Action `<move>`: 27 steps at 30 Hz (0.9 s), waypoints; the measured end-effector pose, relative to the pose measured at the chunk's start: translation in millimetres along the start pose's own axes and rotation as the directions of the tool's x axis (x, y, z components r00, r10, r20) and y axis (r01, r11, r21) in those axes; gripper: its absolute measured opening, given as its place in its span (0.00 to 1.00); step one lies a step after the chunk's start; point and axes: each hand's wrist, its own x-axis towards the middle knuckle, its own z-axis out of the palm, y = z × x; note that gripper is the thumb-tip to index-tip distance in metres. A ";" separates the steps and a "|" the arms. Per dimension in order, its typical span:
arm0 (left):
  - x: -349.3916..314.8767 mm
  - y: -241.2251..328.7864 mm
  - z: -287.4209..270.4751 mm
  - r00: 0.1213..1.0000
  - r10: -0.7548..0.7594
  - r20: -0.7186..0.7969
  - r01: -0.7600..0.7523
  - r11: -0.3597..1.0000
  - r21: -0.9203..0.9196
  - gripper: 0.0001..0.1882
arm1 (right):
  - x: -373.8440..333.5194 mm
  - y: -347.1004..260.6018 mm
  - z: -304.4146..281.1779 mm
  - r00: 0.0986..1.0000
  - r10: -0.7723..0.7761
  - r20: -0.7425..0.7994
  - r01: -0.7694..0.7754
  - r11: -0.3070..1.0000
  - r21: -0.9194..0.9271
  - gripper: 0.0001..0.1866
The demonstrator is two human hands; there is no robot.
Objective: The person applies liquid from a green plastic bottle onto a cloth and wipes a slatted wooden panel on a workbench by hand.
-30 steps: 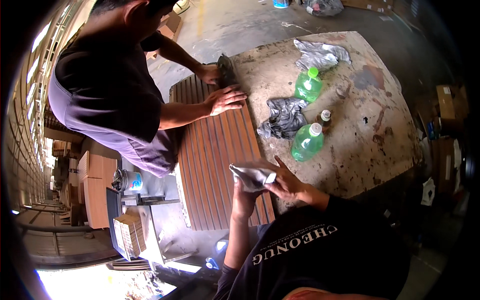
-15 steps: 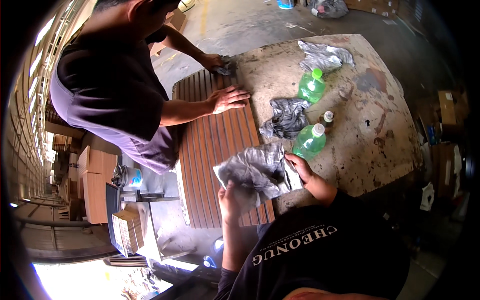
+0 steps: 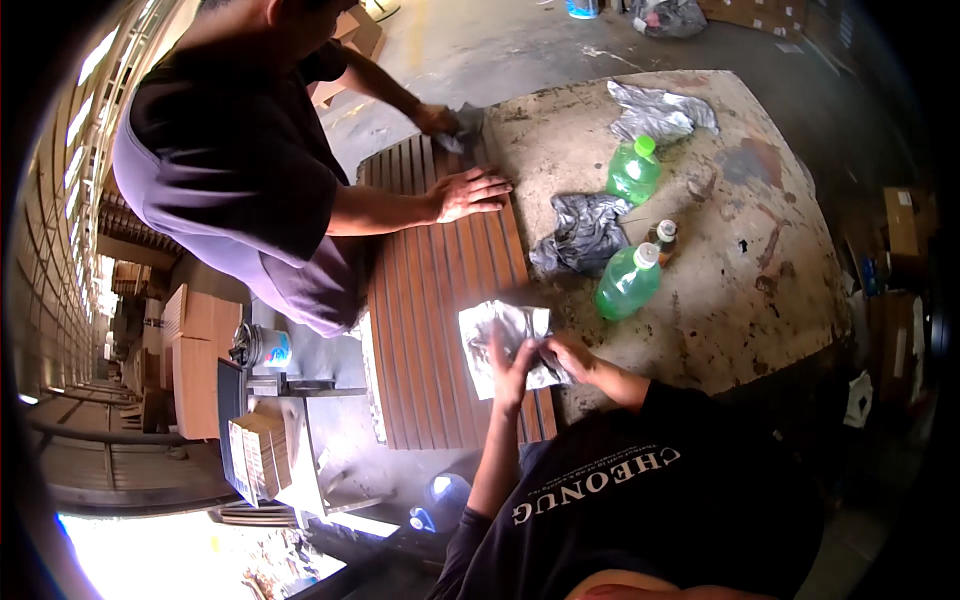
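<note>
A grey-stained white rag [image 3: 480, 372] is bunched and folded between my two hands, above the near end of a brown slatted wooden panel [image 3: 420, 330]. My left hand [image 3: 510, 372] lies against the rag's near face with thumb and fingers on it, slightly blurred. My right hand [image 3: 572, 356] pinches the rag's right side, close to the left thumb. To the right of the rag stands a green bottle with a white cap [image 3: 628, 285]. Behind it lies a dark grey crumpled rag [image 3: 580, 232].
Across the panel, a co-worker [image 3: 220, 160] presses one hand on the slats and wipes the far end with a grey cloth [image 3: 466, 128]. The stained tabletop [image 3: 740, 290] also bears a green-capped bottle [image 3: 634, 172], a small brown bottle [image 3: 664, 238] and a pale rag [image 3: 665, 110].
The rag, spread wide between my hands before, is now folded smaller. My left hand has moved right, close to my right hand. The co-worker's cloth has shifted slightly right.
</note>
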 end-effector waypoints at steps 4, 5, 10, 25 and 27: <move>16.1 -2.0 7.7 0.993 0.028 -0.116 -0.027 1.000 0.010 0.15 | -3.5 -4.5 10.1 0.984 0.108 -0.140 -0.083 0.982 0.172 0.12; 17.7 -7.8 2.0 0.987 -0.101 -0.126 0.091 0.992 -0.086 0.13 | -2.2 -3.1 5.8 0.980 0.131 -0.147 -0.095 0.969 0.229 0.11; 20.3 -19.1 -36.6 0.889 -0.443 -0.112 0.244 0.668 -0.702 0.20 | -2.4 -22.9 3.4 0.948 0.287 -0.135 -0.168 0.816 0.553 0.13; -13.4 -22.4 -250.8 0.954 -0.268 -0.133 0.138 0.788 -0.600 0.24 | 9.0 -96.9 -2.8 0.980 0.196 0.032 -0.194 0.909 0.369 0.13; -14.6 4.5 -239.9 0.936 -0.335 -0.110 0.185 0.732 -0.656 0.25 | 15.3 -94.2 2.1 0.981 0.194 0.019 -0.189 0.924 0.333 0.12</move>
